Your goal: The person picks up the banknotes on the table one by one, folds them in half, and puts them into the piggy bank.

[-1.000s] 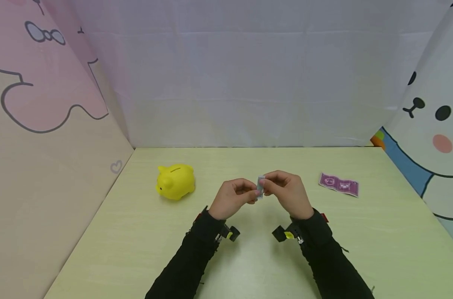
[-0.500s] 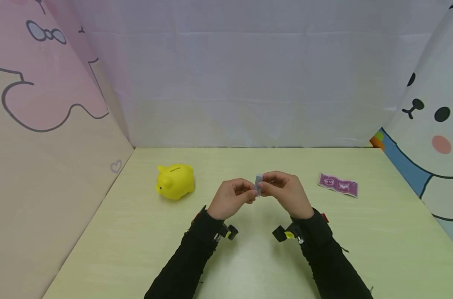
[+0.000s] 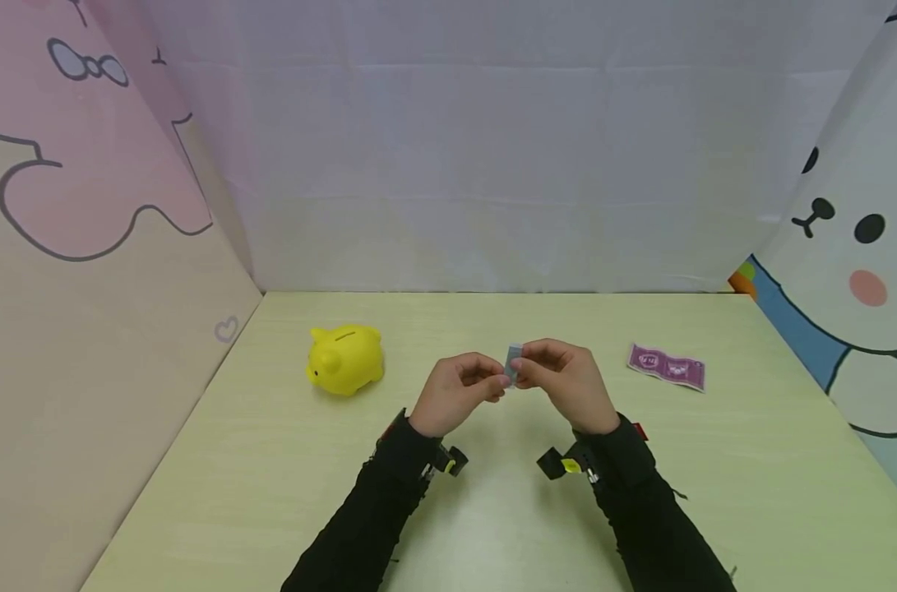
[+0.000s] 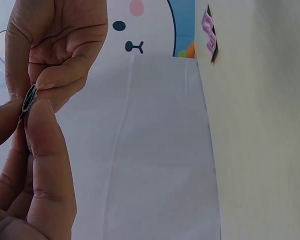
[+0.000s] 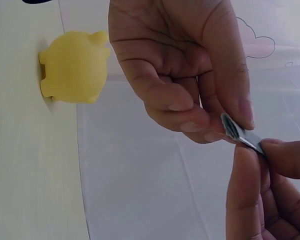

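A small grey-blue strip of folded paper point(image 3: 512, 360), apparently a folded banknote, is held between both hands above the middle of the table. My left hand point(image 3: 459, 390) pinches its lower end between thumb and fingers. At the upper end, my right hand point(image 3: 566, 382) pinches it too. The right wrist view shows the folded paper point(image 5: 242, 137) end-on, its layers pressed together. A yellow piggy bank point(image 3: 346, 360) with a slot on top stands to the left of the hands. To their right, a purple play banknote point(image 3: 667, 367) lies slightly wavy on the table.
The pale wooden table point(image 3: 219, 493) ends at a white cloth backdrop point(image 3: 492, 164). Printed cartoon panels stand at the left and right sides. Small cameras are strapped to both wrists.
The folded paper has turned a little, showing a plainer, narrower face, and shifted slightly. Both hands keep their hold and have barely moved. The piggy bank and purple banknote lie as before.
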`<state>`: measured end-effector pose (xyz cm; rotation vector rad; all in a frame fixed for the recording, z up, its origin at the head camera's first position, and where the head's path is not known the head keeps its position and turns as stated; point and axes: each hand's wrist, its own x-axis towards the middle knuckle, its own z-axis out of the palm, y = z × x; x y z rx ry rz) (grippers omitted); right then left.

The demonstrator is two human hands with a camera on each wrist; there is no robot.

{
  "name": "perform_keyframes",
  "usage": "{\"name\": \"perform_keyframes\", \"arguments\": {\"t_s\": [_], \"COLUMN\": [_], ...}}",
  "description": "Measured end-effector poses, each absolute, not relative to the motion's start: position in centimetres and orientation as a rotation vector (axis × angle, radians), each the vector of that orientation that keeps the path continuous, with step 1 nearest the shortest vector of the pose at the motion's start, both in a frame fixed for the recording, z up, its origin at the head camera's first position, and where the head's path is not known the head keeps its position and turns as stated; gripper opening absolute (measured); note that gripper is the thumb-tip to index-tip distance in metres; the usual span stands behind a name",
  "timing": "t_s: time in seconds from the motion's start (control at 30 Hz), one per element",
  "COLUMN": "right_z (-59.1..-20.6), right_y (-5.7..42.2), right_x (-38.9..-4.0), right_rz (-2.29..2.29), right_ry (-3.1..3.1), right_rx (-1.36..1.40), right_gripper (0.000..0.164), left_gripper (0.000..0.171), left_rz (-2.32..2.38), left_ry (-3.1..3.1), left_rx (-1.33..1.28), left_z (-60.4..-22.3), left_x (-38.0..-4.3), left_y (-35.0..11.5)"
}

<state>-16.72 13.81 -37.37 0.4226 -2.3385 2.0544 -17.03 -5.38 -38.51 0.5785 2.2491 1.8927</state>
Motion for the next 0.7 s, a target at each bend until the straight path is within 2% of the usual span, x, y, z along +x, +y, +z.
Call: {"name": "perform_keyframes", "arguments": {"t_s": [0.37,0.53,0.7], "right_z": [-37.3,-37.3,-37.3], "right_y": [13.8,13.9,14.0], "right_x": [-16.8,-16.8,-16.8], "right_rz": [2.033,2.056,2.069], "right_ry": [-2.374,-2.369,-2.363], "right_rx": [0.389,0.395,0.404], "right_gripper": [0.022,0.022,0.022], "left_gripper": [0.026,0.044,0.061], "left_rz": [2.015,2.03,1.874], "left_ry": [2.615,2.759,2.992], "left_rx": [0.549,0.602,0.53], "left_z": [-38.4,-38.3,-37.9], "left_x": [-16.8,-17.2,-17.7], "left_y": [-8.6,-10.9,-13.4]}}
